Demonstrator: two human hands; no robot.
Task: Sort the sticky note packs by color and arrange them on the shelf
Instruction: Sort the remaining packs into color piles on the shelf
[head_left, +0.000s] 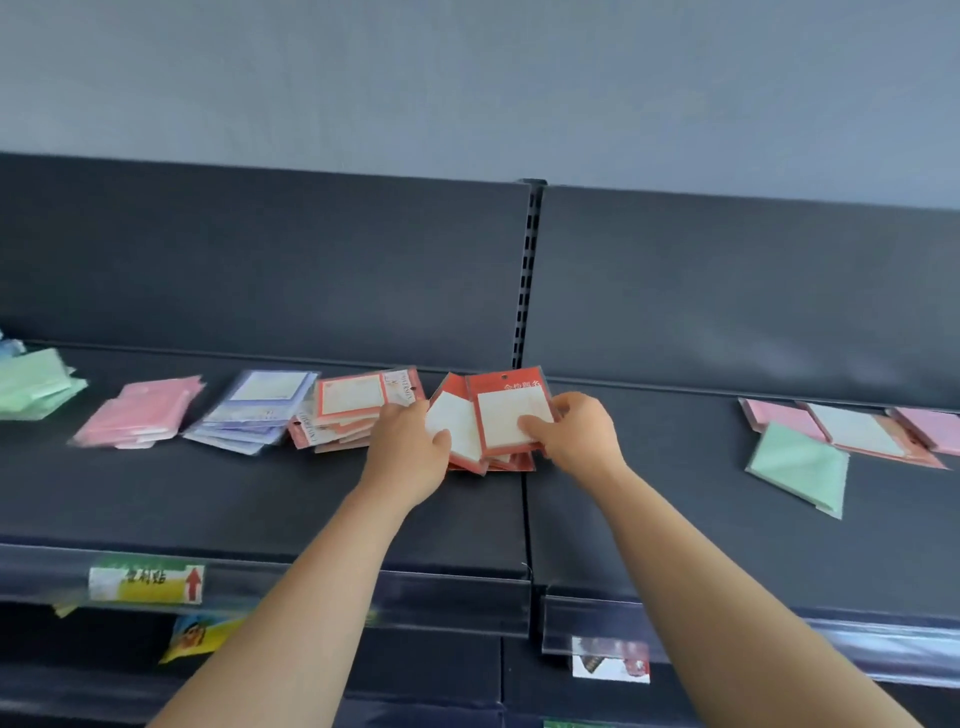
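Note:
Both hands are on a fan of red-framed sticky note packs (506, 415) at the middle of the dark shelf (260, 499). My left hand (410, 452) grips their left side, my right hand (576, 434) pinches the right edge of the front pack. To the left lie more orange-red packs (353, 402), a purple pile (260, 410), a pink pile (140, 413) and green packs (36, 384). On the right section lie a green pack (800, 465), pink packs (779, 415) and an orange-framed pack (862, 431).
The shelf's back panel (727, 291) rises behind the packs, with a slotted upright (527, 270) at the joint. A price-label strip (145, 577) runs along the front edge. Lower shelving shows below.

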